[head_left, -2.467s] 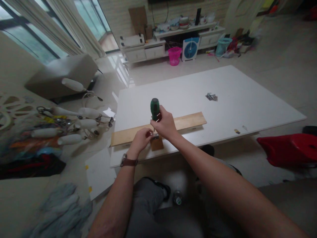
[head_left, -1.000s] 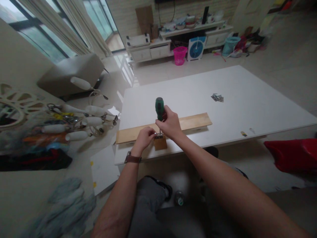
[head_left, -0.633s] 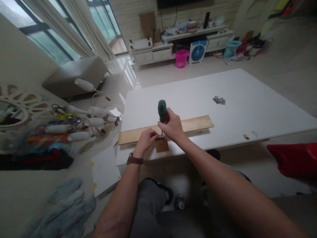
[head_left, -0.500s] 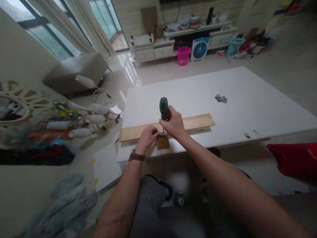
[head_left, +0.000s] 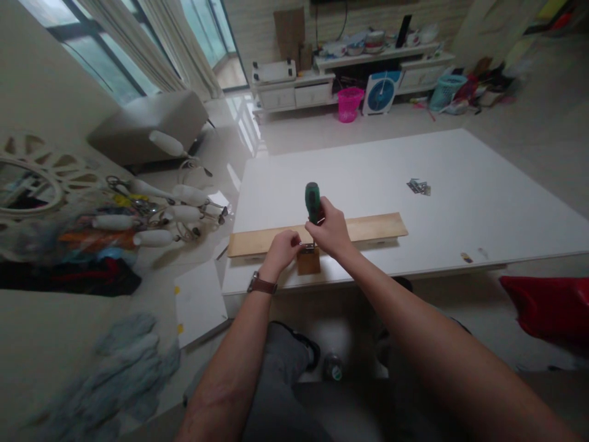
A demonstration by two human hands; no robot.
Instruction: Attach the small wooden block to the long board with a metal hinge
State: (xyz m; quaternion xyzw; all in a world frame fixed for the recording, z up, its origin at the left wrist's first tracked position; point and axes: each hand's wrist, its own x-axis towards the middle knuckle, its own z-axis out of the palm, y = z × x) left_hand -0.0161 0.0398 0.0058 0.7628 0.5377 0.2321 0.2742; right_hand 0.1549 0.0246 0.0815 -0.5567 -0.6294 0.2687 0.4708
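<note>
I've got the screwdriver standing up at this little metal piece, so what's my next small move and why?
Probably a slight turn of the screwdriver with your right hand: it stands nearly upright in that grip, its lower end at the metal piece, and your left hand is already there too. Whether a screw sits underneath is too small to tell.

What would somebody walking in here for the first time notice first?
Probably the green-handled screwdriver, nearly upright in the right hand near the middle of the picture, with the left hand close beside its tip. Just behind the hands, a pale wooden board lies along the near left part of the large white surface. Farther off, the bright pink basket at the back and the red object at the right edge catch the eye.
</note>
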